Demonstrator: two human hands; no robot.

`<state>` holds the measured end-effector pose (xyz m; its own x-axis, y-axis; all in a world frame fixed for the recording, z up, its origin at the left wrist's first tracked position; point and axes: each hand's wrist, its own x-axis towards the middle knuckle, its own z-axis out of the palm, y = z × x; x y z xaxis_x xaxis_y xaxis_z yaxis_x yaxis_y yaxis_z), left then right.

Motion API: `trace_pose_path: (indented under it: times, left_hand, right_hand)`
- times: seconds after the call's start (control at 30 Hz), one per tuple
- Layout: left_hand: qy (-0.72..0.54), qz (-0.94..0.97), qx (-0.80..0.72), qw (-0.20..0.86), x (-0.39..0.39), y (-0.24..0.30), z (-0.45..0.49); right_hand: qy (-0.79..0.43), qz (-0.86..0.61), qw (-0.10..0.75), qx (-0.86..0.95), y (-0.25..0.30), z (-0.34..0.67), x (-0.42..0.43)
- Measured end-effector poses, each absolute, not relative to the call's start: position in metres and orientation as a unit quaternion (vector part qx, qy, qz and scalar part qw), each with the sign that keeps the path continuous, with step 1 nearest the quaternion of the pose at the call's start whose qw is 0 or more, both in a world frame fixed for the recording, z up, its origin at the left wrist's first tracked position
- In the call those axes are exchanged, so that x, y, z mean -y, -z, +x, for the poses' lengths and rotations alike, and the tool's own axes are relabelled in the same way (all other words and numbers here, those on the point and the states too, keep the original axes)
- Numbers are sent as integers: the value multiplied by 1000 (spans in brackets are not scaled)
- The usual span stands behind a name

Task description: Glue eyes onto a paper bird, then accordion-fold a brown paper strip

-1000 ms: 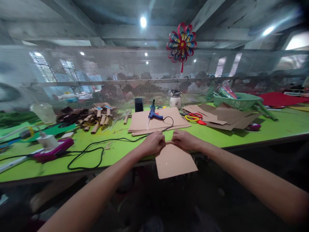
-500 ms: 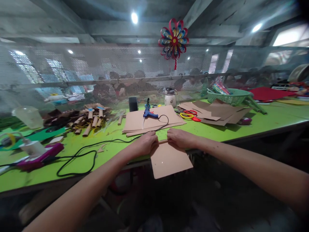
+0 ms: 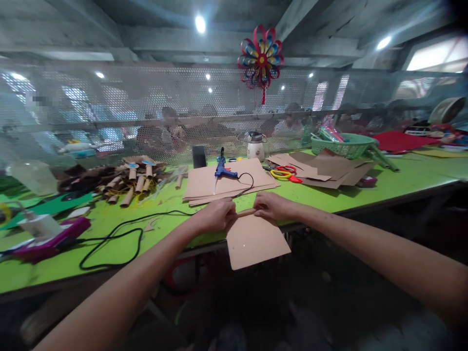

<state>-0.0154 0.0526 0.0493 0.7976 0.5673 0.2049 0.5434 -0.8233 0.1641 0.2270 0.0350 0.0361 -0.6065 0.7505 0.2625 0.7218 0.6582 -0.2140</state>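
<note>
A brown paper sheet (image 3: 256, 241) hangs over the near edge of the green table (image 3: 351, 195). Its far edge is curled into a thin roll between my hands. My left hand (image 3: 215, 215) pinches the left end of that roll, fingers closed. My right hand (image 3: 272, 205) pinches the right end, fingers closed too. Just beyond my hands lies a stack of brown sheets (image 3: 226, 184) with a blue glue gun (image 3: 222, 169) resting on it.
A black cord (image 3: 120, 236) loops across the table to the left, near a magenta glue gun (image 3: 54, 236). Rolled paper tubes (image 3: 127, 185) are piled at back left. Scissors (image 3: 287, 173), cardboard pieces (image 3: 329, 170) and a green basket (image 3: 343, 145) lie to the right. Mesh screen behind.
The view has drifted so the table contents sit slightly further left. My hands keep pinching the sheet's far edge, and the rolled edge between them shows a little more.
</note>
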Motion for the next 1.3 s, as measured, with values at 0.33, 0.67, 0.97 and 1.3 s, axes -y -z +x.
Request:
trace_pose_path:
  times: [0.33, 0.67, 0.97, 1.3]
  left_hand:
    - [-173, 937, -302, 9, -40, -39, -17]
    - [-150, 950, -271, -50, -41, -41, -17]
    - [-85, 971, -215, -66, -49, -51, -20]
    - [-33, 975, -216, -31, -49, -67, -18]
  right_hand:
    - [-72, -409, 244, 877, -27, 225, -34]
    - [21, -386, 198, 901, -25, 221, -31]
    - [-8, -352, 199, 914, -29, 233, -32]
    - [-27, -355, 132, 925, -42, 240, -35]
